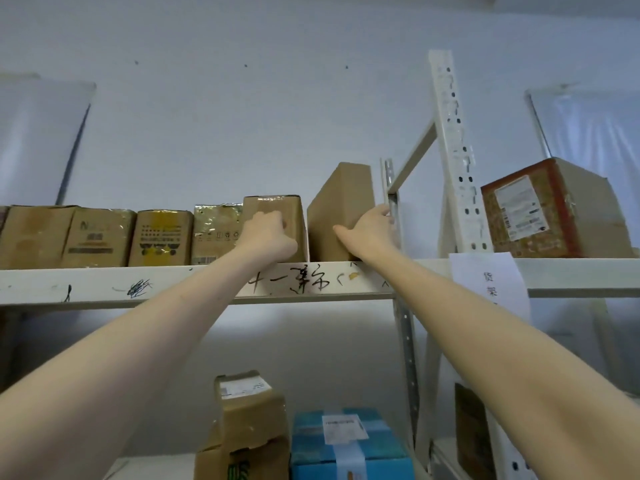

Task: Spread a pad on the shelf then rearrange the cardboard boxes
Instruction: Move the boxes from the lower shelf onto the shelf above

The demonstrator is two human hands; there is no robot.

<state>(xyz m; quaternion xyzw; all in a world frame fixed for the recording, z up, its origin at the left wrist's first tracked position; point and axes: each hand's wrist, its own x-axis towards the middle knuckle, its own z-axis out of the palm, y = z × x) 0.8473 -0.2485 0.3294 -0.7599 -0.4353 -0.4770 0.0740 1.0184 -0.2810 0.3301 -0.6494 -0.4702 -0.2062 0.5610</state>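
From the head camera, the left hand (pixel 268 233) is lying against the front face of the taped box (pixel 277 209), which is standing at the front edge of the shelf (pixel 104 282). Its fingers look curled, though I cannot tell whether they are gripping. Just beside it, the right hand (pixel 370 230) is clasping the tilted box (pixel 341 206), thumb spread across its front and fingers wrapping its right side by the post (pixel 391 188).

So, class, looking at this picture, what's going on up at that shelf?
A person reaches up with both arms to the white metal top shelf. The left hand rests against the front of an upright taped brown cardboard box. The right hand holds the right edge of a tilted plain brown cardboard box beside it.
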